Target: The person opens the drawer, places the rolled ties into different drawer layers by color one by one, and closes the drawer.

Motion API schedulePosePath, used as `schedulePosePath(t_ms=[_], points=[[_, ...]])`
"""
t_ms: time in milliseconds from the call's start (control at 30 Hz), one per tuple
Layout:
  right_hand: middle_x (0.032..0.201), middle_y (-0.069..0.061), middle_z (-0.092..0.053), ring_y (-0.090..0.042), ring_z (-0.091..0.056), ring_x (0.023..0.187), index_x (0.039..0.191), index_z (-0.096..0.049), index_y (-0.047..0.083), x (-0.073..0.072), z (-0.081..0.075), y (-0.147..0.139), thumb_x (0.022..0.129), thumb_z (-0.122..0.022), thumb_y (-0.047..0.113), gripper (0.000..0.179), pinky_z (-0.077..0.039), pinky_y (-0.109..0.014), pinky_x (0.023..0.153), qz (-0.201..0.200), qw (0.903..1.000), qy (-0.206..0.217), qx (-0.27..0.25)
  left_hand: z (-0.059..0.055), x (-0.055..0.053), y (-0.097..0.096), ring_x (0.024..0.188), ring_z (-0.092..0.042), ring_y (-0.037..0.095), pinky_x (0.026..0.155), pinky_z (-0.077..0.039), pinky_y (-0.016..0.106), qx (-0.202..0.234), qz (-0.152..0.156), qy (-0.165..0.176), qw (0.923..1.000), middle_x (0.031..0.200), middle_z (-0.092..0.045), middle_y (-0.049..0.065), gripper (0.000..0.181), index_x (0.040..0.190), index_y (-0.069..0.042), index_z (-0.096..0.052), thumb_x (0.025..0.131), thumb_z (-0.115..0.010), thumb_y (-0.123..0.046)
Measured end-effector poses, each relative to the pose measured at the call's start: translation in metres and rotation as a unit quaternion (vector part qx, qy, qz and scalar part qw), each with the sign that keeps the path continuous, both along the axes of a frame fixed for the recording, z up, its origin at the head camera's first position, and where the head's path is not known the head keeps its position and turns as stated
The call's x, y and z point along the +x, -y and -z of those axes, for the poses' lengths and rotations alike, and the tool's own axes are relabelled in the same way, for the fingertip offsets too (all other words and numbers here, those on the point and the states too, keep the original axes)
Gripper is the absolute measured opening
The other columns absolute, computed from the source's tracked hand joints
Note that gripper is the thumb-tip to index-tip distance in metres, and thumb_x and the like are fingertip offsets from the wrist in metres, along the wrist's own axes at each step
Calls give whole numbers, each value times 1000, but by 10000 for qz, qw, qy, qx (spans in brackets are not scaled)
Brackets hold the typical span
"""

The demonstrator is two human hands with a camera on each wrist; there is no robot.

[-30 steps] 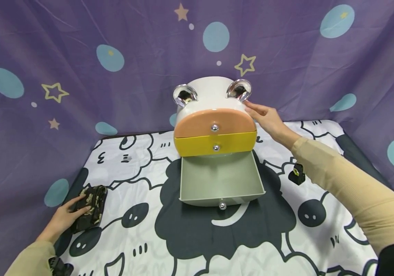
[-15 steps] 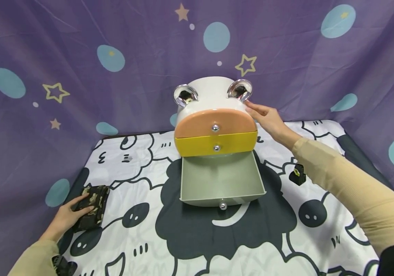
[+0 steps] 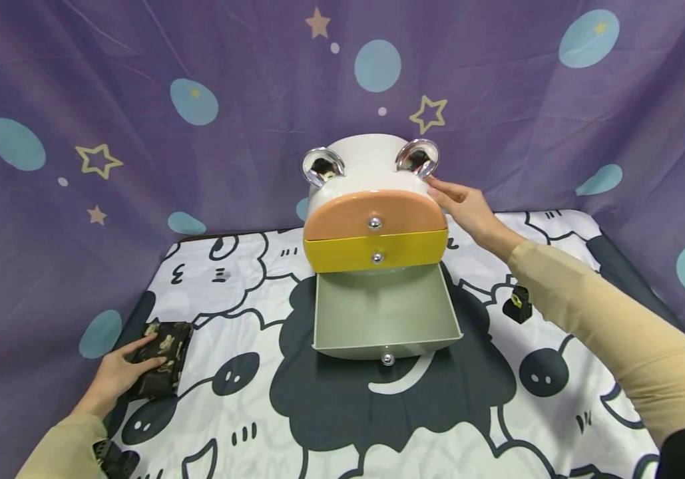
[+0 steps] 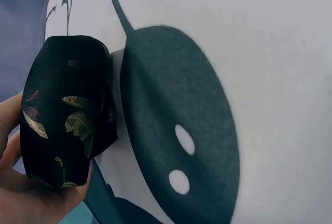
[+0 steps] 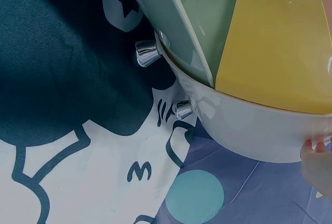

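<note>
My left hand grips a black pouch with a gold floral pattern at the table's left edge. In the left wrist view the pouch looks thick and rounded, with fingers and thumb around its near end. A duck-faced drawer cabinet with a white body stands at the middle back. Its bottom green-grey drawer is pulled out, with nothing visible inside. The orange drawer and yellow drawer are closed. My right hand rests its fingertips on the cabinet's upper right side.
A sheep-print cloth covers the table. Behind it hangs a purple curtain with stars and dots. Two silvery feet show under the cabinet in the right wrist view. Round mirror-like eyes stick out from its top.
My left hand and the pouch have shifted slightly to the right, and the pouch's patterned face has turned a little. The right hand and the cabinet stay in place.
</note>
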State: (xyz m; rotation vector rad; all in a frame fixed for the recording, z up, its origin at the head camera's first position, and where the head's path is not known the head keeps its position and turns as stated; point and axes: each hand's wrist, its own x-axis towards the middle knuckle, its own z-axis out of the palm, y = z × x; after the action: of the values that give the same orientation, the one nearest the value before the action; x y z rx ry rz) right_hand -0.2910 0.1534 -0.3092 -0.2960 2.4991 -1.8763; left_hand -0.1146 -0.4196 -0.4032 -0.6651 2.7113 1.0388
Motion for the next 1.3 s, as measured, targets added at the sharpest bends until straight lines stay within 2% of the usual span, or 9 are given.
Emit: schedulePosePath(t_ms=[233,467,767,833,933,1067,1133,1200,1300], points=[[132,5,-43,-15,-31,128,130,-45,14,0,0,0,82,-57,44,58,-22,-35,104,-15,10000,76,49,0,2,-3,127,-8,48,97,-15,61,159,-327,-218,9991,141,-9,29,78,136,-2,-28,75,-69,-27],[133,4,-43,-15,-31,128,130,-45,14,0,0,0,82,-57,44,58,-22,-34,104,-22,10000,69,42,-1,2,-2,126,-11,48,96,-17,60,69,-312,-339,9989,140,-13,29,81,135,-2,-31,72,-72,-33],[134,3,-42,-16,-30,128,131,-44,13,0,-1,0,82,-57,43,59,-23,-34,104,-7,10000,57,9,-11,0,-14,125,-14,48,95,-20,60,11,-287,-443,9986,140,-15,30,80,134,-2,-35,71,-72,-35],[134,3,-42,-16,-30,128,131,-44,13,0,-1,0,82,-57,43,59,-23,-34,104,0,10000,59,21,-10,-2,-14,125,-16,48,95,-20,60,15,-230,-494,9985,139,-16,30,80,133,-2,-35,71,-72,-35],[134,3,-42,-17,-30,128,130,-44,13,0,-1,0,82,-57,44,59,-23,-34,104,3,10000,55,41,6,-10,-1,125,-19,47,94,-22,59,-7,-154,-623,9979,139,-20,28,80,133,-5,-38,68,-73,-38],[134,3,-42,-16,-30,128,131,-44,14,0,-1,0,82,-57,44,59,-23,-35,104,-15,10000,41,54,44,-27,33,125,-23,43,92,-25,59,-223,-43,-833,9963,140,-25,22,81,133,-17,-42,65,-72,-49],[134,3,-42,-16,-30,128,131,-44,14,0,-1,0,82,-57,44,59,-23,-34,104,-14,10000,32,63,60,-34,47,125,-24,42,90,-27,60,-317,15,-970,9948,140,-27,20,80,132,-24,-43,63,-70,-54],[134,3,-42,-16,-30,128,131,-44,14,0,-1,0,82,-57,44,59,-23,-34,104,-8,10000,28,69,68,-39,54,126,-23,43,89,-26,62,-335,104,-1036,9940,141,-25,18,80,132,-27,-42,63,-69,-56],[133,4,-42,-16,-30,128,130,-44,13,0,-1,0,82,-57,43,59,-23,-34,104,-7,10000,30,53,70,-44,56,128,-18,42,89,-25,63,-300,226,-1019,9941,143,-22,15,78,132,-33,-41,63,-68,-57]])
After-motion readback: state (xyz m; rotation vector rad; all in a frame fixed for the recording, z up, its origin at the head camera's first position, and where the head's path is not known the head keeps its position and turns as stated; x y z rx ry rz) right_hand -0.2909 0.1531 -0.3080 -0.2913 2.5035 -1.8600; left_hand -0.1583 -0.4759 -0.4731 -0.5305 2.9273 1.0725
